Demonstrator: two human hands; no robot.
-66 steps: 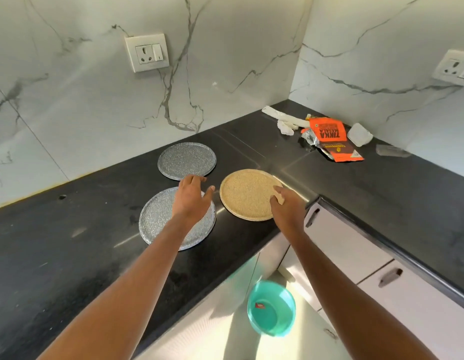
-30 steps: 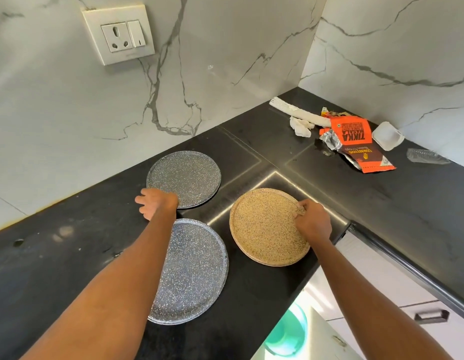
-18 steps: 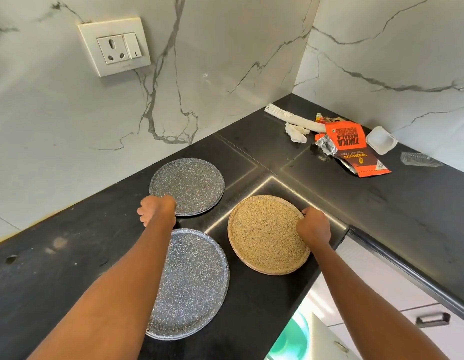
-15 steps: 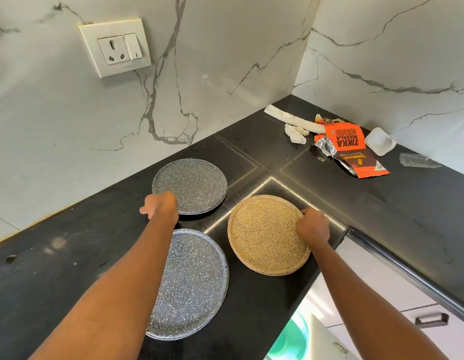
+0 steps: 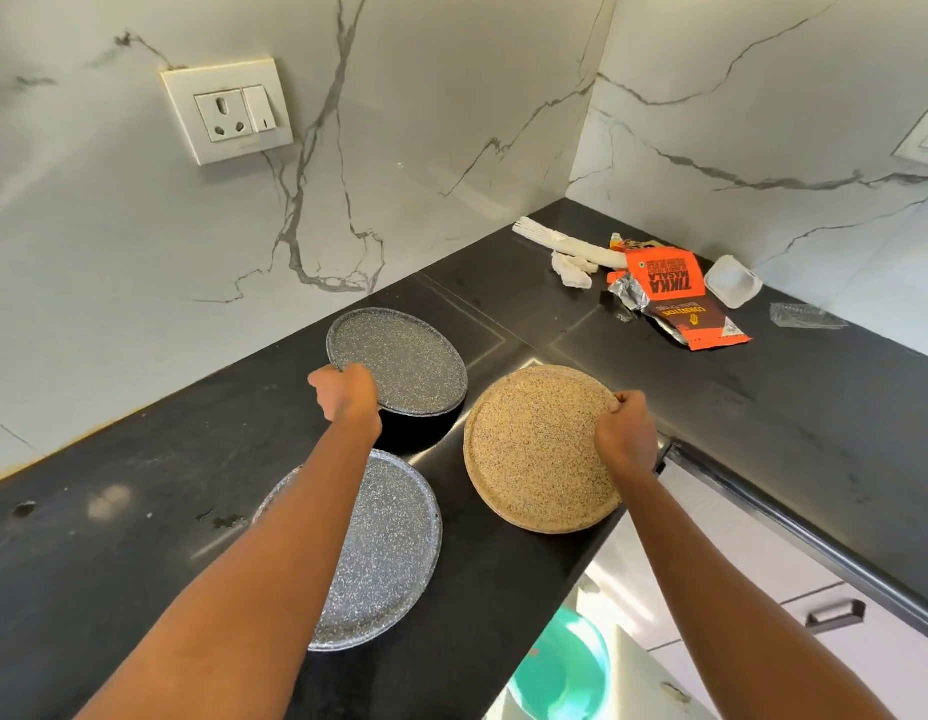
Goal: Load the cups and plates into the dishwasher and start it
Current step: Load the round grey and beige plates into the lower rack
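Note:
Three round speckled plates are on the black counter (image 5: pixel 139 485). My left hand (image 5: pixel 347 394) grips the near-left rim of the dark grey plate (image 5: pixel 404 356), which is tilted up off the counter on that side. My right hand (image 5: pixel 625 433) grips the right rim of the tan plate (image 5: pixel 534 449), which is slightly lifted and reaches over the counter's front edge. The light grey plate (image 5: pixel 383 543) lies flat nearer to me, partly hidden under my left forearm.
An orange snack packet (image 5: pixel 675 298), white wrappers (image 5: pixel 565 252) and a small clear tub (image 5: pixel 732 280) lie in the back corner. A wall socket (image 5: pixel 225 114) sits on the marble. Below the counter are white drawers (image 5: pixel 825 615) and a teal bowl (image 5: pixel 565 667).
Both hands have closed on the plate rims. The dark grey plate's near edge has risen off the counter, and the tan plate has lifted slightly.

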